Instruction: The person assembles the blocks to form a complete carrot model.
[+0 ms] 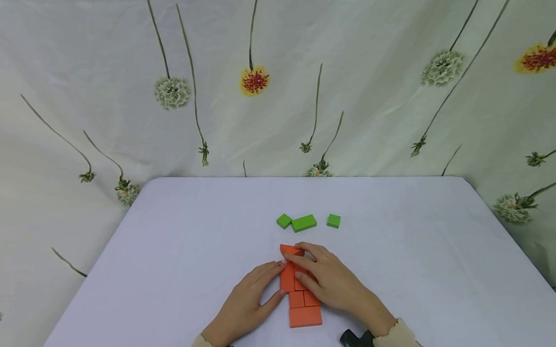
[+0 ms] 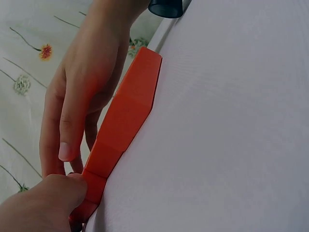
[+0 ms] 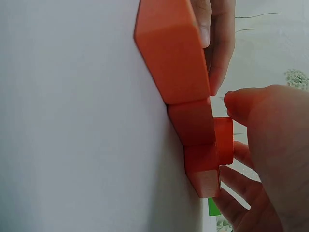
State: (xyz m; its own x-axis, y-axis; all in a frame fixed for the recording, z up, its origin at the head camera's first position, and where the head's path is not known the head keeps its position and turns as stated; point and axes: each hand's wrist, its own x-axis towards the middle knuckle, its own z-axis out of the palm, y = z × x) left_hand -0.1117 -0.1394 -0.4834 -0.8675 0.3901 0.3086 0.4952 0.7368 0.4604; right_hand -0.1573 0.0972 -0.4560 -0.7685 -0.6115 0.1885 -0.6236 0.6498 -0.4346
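Several orange blocks (image 1: 305,316) lie fitted together in a narrow column on the white table, offset to the left farther up. At the column's left side, my left hand (image 1: 248,297) rests with its fingertips at the blocks' edge and its thumb held apart from the index finger. My right hand (image 1: 336,281) reaches over from the right, fingers spread across the upper blocks and partly covering them. Its fingertips are at the farthest orange block (image 1: 292,249). In the left wrist view, my left thumb (image 2: 67,189) touches the side of the orange row (image 2: 130,101).
Beyond the column lie a small green block (image 1: 284,221), a longer green block (image 1: 304,223) and another small green block (image 1: 333,221). A flower-print cloth (image 1: 281,116) hangs behind the table (image 1: 199,232). Black wrist devices (image 1: 357,343) sit near both sleeves.
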